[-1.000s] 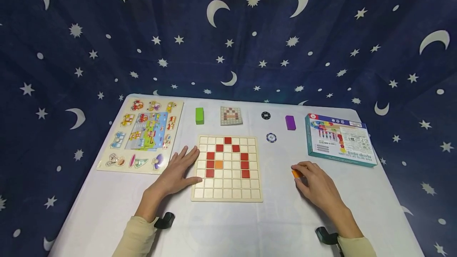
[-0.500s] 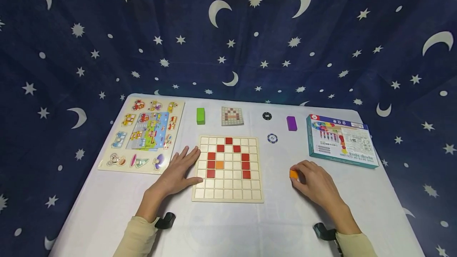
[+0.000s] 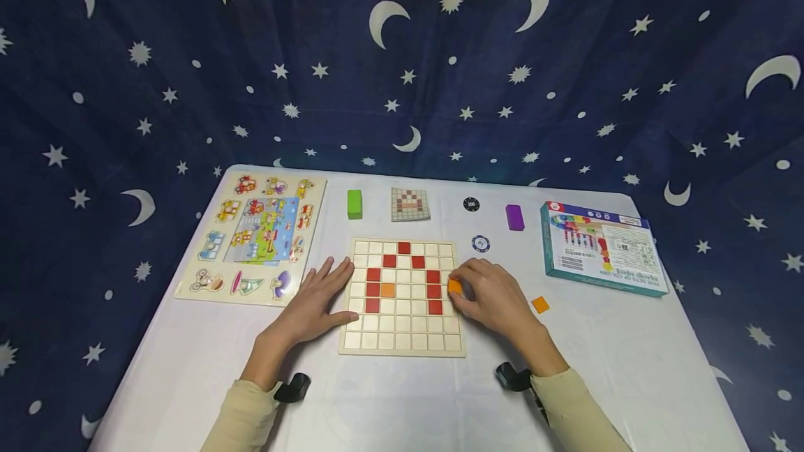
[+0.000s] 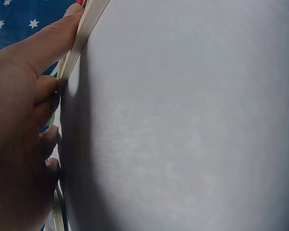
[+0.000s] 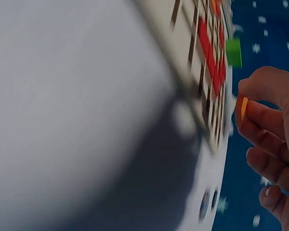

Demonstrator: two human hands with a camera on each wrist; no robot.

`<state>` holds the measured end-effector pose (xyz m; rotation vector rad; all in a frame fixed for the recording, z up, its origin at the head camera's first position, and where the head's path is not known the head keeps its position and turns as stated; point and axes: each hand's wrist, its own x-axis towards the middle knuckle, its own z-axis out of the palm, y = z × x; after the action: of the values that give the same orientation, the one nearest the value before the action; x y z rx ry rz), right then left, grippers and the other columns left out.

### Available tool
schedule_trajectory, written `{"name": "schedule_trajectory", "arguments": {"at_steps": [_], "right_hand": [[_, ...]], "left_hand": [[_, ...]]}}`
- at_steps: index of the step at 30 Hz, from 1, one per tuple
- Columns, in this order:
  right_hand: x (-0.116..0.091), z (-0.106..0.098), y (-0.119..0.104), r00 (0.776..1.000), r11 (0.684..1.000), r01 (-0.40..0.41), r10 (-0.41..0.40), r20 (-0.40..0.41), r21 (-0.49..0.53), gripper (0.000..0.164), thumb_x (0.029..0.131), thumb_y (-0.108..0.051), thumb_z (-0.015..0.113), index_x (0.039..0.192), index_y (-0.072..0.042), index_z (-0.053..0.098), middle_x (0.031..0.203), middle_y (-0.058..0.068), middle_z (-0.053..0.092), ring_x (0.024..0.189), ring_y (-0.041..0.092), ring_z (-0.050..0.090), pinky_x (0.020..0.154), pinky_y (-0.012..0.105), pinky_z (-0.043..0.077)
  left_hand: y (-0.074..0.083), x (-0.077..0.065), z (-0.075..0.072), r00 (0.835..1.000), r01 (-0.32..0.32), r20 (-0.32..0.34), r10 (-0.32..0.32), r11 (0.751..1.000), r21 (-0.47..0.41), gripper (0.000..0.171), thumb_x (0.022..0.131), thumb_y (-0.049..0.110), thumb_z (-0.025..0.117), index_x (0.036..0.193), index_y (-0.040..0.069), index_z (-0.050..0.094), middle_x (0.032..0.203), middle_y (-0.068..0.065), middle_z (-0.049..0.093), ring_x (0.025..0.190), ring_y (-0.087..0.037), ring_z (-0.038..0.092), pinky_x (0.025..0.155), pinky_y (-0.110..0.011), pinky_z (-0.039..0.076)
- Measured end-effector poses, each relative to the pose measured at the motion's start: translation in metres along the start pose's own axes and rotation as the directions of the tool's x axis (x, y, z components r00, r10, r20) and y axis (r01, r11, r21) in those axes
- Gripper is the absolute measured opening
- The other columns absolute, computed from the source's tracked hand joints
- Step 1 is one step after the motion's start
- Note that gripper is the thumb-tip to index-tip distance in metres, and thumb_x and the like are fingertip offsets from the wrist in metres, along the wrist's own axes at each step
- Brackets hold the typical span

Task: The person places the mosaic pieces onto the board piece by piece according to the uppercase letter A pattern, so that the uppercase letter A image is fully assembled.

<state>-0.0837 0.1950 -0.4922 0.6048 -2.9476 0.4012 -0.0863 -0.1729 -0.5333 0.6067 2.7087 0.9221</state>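
Observation:
Between thumb and fingers, my right hand [image 3: 493,295] pinches a small orange square tile [image 3: 455,287] at the right edge of the grid board [image 3: 402,340]. In the right wrist view the orange tile [image 5: 241,109] is seen edge-on, raised off the board. My left hand [image 3: 314,302] rests with spread, straight fingers against the board's left side, its thumb on the rim. Red tiles [image 3: 404,247] form an arch on the cream squares, with one orange tile [image 3: 388,290] inside its left leg. Another orange tile [image 3: 540,305] lies on the table right of my right hand.
Behind the board stand a green block [image 3: 354,204], a pattern card [image 3: 410,204], a black chip [image 3: 471,204], a blue-white chip [image 3: 481,243] and a purple block [image 3: 515,217]. A picture puzzle board [image 3: 188,291] lies at left, a teal-edged box [image 3: 606,250] at right.
My right hand has moved left to the board with an orange tile in its fingers. A second orange tile now shows on the table where that hand was. The left hand has stayed put.

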Motion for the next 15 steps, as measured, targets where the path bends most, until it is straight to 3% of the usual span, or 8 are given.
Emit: {"name": "schedule_trajectory", "arguments": {"at_steps": [7, 10, 15], "right_hand": [[0.032, 0.021, -0.043, 0.994, 0.994, 0.106, -0.107, 0.027, 0.032, 0.028, 0.090, -0.031, 0.083, 0.114, -0.015, 0.080, 0.111, 0.000, 0.075, 0.100, 0.018, 0.067, 0.093, 0.039, 0.061], [0.039, 0.030, -0.054, 0.992, 0.992, 0.117, -0.119, 0.049, 0.039, 0.028, 0.092, -0.033, 0.081, 0.114, -0.016, 0.080, 0.115, 0.001, 0.076, 0.108, 0.019, 0.069, 0.101, 0.040, 0.060], [0.043, 0.041, -0.062, 0.991, 0.994, 0.105, -0.108, 0.080, 0.039, 0.025, 0.093, -0.032, 0.080, 0.113, -0.018, 0.080, 0.116, -0.001, 0.077, 0.111, 0.019, 0.069, 0.096, 0.040, 0.061]], "left_hand": [[-0.003, 0.000, 0.000, 1.000, -0.015, -0.010, 0.015, 1.000, -0.003, 0.096, 0.092, 0.042, 0.082, 0.167, 0.009, 0.034, 0.176, -0.011, 0.031, 0.167, -0.043, 0.016, 0.134, -0.068, 0.012], [-0.003, 0.000, 0.001, 1.000, -0.018, -0.010, 0.018, 1.000, -0.004, 0.096, 0.092, 0.042, 0.082, 0.167, 0.009, 0.034, 0.176, -0.011, 0.031, 0.167, -0.044, 0.017, 0.134, -0.068, 0.012], [-0.002, -0.001, 0.000, 1.000, -0.021, -0.011, 0.021, 1.000, -0.007, 0.095, 0.091, 0.042, 0.082, 0.167, 0.009, 0.034, 0.176, -0.011, 0.032, 0.167, -0.044, 0.017, 0.134, -0.068, 0.013]]}}
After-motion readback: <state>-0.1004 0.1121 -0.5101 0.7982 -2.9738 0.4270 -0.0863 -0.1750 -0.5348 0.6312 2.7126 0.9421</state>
